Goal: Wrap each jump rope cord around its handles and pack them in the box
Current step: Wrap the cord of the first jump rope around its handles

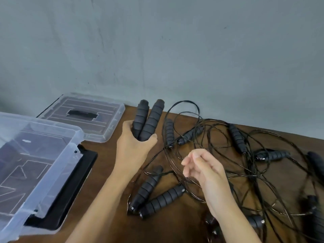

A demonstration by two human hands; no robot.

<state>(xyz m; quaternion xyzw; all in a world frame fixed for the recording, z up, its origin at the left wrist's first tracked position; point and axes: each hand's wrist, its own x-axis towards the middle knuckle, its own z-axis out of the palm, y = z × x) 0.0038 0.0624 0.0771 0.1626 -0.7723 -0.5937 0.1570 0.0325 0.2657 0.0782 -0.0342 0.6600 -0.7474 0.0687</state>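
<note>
Brown wood forms the table (112, 174), which carries everything from the clear plastic box (35, 165) at the person's left down to thin black cord. The box stands open and looks bare inside, its lid (84, 116) lying flat just behind it. Right of these sprawls a tangle of black cord (219, 155) with several foam handles scattered through it, two of them (154, 193) lying side by side near the front edge. The left hand (135, 146) grips a pair of handles (149, 120) by their lower ends, long axes pointing up and away toward the wall. Their cord seems to trail rightward into the loops, so the right hand (203, 167) is the nearer one to gather it; that hand hovers over the tangle, fingers loosely curled, holding nothing that can be made out.
</note>
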